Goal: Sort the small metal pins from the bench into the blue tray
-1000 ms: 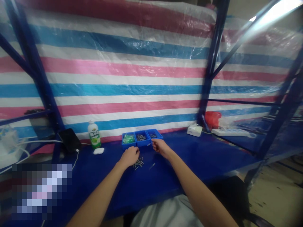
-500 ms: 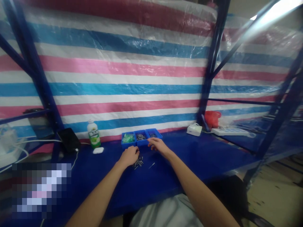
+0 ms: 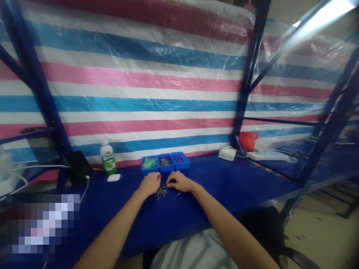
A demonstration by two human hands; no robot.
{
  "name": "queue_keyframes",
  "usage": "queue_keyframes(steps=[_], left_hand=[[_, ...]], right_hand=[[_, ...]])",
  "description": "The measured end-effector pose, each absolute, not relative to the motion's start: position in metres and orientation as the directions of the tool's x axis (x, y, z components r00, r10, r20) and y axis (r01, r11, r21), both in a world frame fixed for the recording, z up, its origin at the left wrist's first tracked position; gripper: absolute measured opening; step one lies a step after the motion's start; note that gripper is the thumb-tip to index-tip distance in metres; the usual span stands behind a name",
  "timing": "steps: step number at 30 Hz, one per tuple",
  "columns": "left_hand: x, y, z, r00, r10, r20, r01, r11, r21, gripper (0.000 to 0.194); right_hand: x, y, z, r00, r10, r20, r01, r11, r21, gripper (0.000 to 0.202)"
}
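Observation:
On the blue table (image 3: pixel 157 224) lies a loose pile of small metal screws (image 3: pixel 161 192). My left hand (image 3: pixel 150 184) rests at the upper left of the pile, its fingers bent down; what they touch is hidden. At the pile's right edge, my right hand (image 3: pixel 179 181) has thumb and index finger pinched together on something too small to name. One single thin screw (image 3: pixel 177 195) lies apart, just below my right hand. Behind the hands stand three joined blue bins: the left bin (image 3: pixel 150 164) holds green pieces, the middle bin (image 3: pixel 165 162) and right bin (image 3: pixel 180 160) hold dark metal parts.
A bottle (image 3: pixel 108 158), a white case (image 3: pixel 113 178) and a black phone (image 3: pixel 78 165) with a cable are at the left. A white box (image 3: pixel 227 153), a red bag (image 3: pixel 248 141) and a power strip (image 3: pixel 267 156) lie at the back right. Blue frame posts flank the table.
My right hand has come down from in front of the right bin to the screw pile, its fingers now pinched. My left hand stays by the pile. The view has shifted slightly.

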State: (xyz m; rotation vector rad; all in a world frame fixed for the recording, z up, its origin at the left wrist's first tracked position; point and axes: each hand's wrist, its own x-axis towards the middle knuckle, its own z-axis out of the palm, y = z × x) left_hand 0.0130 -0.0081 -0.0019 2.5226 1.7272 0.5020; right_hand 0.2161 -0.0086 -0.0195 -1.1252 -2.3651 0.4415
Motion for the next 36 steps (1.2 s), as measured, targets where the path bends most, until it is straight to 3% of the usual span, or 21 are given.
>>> queue_keyframes(steps=[5, 10, 14, 22, 30, 36], left_hand=[[0.014, -0.009, -0.002, 0.350, 0.903, 0.248, 0.884, -0.406, 0.232, 0.030], [0.016, -0.014, 0.001, 0.461, 0.800, 0.384, 0.757, -0.580, 0.299, 0.038], [0.019, -0.015, 0.003, 0.499, 0.755, 0.425, 0.693, -0.642, 0.326, 0.032], [0.020, -0.010, 0.001, 0.436, 0.770, 0.466, 0.712, -0.612, 0.345, 0.026], [0.020, -0.016, 0.011, 0.358, 0.769, 0.529, 0.740, -0.580, 0.341, 0.034], [0.017, -0.017, 0.014, 0.258, 0.782, 0.567, 0.786, -0.511, 0.348, 0.035]], right_hand=[[0.218, -0.005, -0.021, -0.516, 0.787, 0.339, 0.558, 0.609, -0.563, 0.015], [0.217, 0.001, -0.020, -0.427, 0.797, 0.427, 0.461, 0.598, -0.656, 0.017], [0.214, 0.003, -0.016, -0.377, 0.803, 0.461, 0.370, 0.587, -0.720, 0.017], [0.218, 0.004, -0.012, -0.266, 0.888, 0.374, 0.093, 0.410, -0.907, 0.027], [0.214, 0.007, -0.013, -0.227, 0.871, 0.435, 0.073, 0.461, -0.884, 0.028], [0.217, 0.009, -0.017, -0.193, 0.949, 0.249, 0.038, 0.261, -0.965, 0.035]])
